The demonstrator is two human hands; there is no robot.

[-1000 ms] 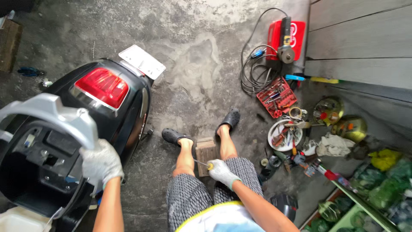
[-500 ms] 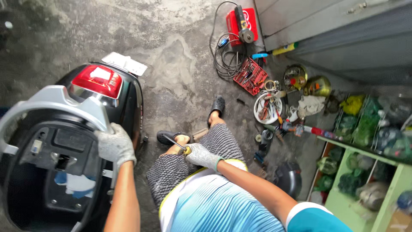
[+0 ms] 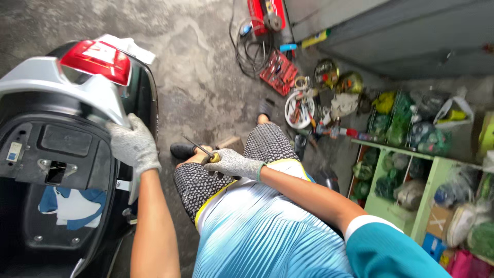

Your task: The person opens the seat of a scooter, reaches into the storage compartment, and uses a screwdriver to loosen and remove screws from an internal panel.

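I look down at my lap and a black scooter [image 3: 56, 170] on my left, its seat bay open and a red tail light [image 3: 98, 61] at the rear. My left hand [image 3: 135, 144], in a grey glove, grips the silver grab rail [image 3: 67, 90] at the scooter's rear edge. My right hand [image 3: 232, 163], also gloved, rests on my knee and holds a screwdriver [image 3: 201, 151] with a yellow handle, its shaft pointing up and left. A blue and white cloth [image 3: 72, 206] lies inside the open bay.
A red tool case [image 3: 278, 72] lies open on the concrete floor with coiled cables [image 3: 252, 49] and a red machine [image 3: 265, 13] beyond it. A white bowl of tools [image 3: 299, 108] and cans sit nearby. A green shelf [image 3: 411, 190] with bagged goods stands at right.
My view has swung left and closer to the scooter. My left hand stays on the grab rail. My right hand with the screwdriver has stayed at my knee.
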